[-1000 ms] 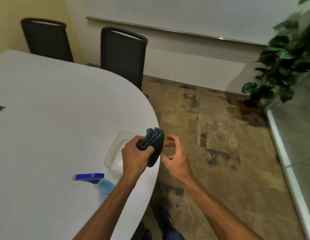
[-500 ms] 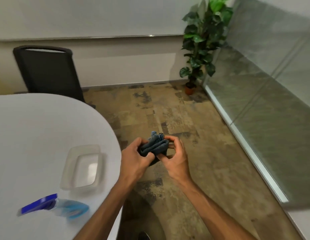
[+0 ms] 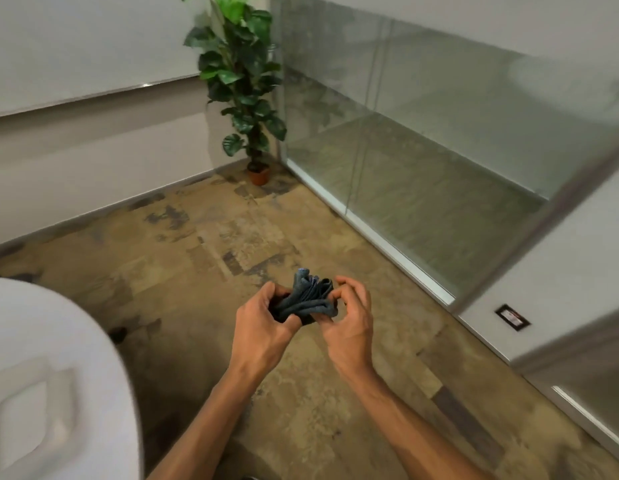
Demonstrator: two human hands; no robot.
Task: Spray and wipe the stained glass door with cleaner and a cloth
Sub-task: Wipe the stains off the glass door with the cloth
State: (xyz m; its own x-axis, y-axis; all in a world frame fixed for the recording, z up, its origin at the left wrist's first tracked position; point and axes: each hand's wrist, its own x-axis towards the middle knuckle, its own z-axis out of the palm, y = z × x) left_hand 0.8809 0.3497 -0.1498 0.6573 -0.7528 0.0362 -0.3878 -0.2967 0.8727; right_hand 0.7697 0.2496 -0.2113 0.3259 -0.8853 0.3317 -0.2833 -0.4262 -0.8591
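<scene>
Fingers of left hand [image 3: 263, 323] and right hand [image 3: 349, 320] pinch bunched, soft dark-blue cloth [image 3: 310, 299] over mottled floor.

The cloth [image 3: 306, 301] is dark slate blue-grey with a paler blue edge at its top. The floor [image 3: 204, 258] is mottled tan and ochre, patched with grey and dark brown blocks. The worktop [image 3: 41, 323] is plain white; the tray [image 3: 27, 407] on it is clear. The plant [image 3: 240, 77] has deep and bright green leaves in a terracotta-orange pot [image 3: 259, 175]. The glass door [image 3: 422, 140] looks hazy grey-green. The walls [image 3: 93, 161] are off-white.
</scene>
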